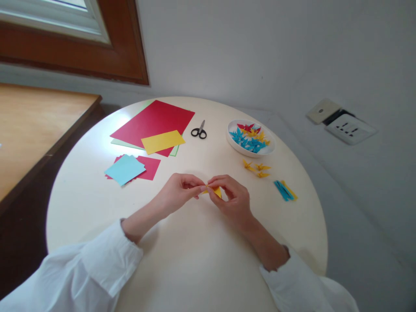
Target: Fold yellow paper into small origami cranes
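Observation:
A small piece of folded yellow paper [217,191] is pinched between my two hands above the middle of the round table. My left hand [182,190] grips its left end between thumb and fingertips. On the other side, my right hand [231,195] holds it with thumb and index finger, and these fingers cover much of its shape. Just beyond my right hand, several yellow paper cranes [261,167] lie on the table. Behind them a white round dish [230,141] holds more small cranes in blue, red and yellow.
Black-handled scissors [199,132] lie at the back centre. Large red sheets [149,123] with a yellow strip [163,142] on top are at back left, with blue squares [125,169] nearer. Blue and yellow folded strips [283,190] lie near the right edge of the white table [195,260].

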### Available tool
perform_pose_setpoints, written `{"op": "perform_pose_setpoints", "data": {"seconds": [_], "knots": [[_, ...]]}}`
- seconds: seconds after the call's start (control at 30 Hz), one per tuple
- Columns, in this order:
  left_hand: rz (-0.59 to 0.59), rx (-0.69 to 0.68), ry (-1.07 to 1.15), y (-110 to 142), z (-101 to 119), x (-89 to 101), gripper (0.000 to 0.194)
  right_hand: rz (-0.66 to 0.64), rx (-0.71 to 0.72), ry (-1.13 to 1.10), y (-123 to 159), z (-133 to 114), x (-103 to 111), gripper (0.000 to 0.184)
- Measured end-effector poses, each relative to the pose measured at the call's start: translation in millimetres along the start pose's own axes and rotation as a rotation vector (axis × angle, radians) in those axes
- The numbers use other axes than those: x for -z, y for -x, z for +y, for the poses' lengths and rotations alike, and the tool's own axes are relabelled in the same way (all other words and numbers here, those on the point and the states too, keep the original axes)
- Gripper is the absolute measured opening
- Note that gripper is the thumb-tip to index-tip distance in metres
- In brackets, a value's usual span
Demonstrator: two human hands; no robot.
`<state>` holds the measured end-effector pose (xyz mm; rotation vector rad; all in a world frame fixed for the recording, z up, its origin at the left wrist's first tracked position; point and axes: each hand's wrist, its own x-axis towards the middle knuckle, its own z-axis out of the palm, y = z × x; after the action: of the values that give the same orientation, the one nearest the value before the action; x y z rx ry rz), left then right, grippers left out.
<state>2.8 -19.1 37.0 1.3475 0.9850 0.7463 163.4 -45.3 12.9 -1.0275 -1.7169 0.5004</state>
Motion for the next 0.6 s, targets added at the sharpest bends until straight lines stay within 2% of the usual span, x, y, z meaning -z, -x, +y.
{"op": "perform_pose_setpoints", "data": {"seconds": [0.2,0.37,0.6], "knots": [[0.026,-0.031,-0.068,0.8,0.3,-0.4,0.018,0.001,0.036,0.053,-0.6,-1.1,-0.2,0.005],[0.064,-0.052,-0.119,-0.7,-5.1,2.0,0.018,0.073,0.122,0.210,-3.1,-4.5,0.2,0.006],[0.090,-0.052,-0.110,-1.2,-6.0,1.3,0.016,0.074,0.133,0.297,-4.7,-2.8,-0.8,0.008]]}}
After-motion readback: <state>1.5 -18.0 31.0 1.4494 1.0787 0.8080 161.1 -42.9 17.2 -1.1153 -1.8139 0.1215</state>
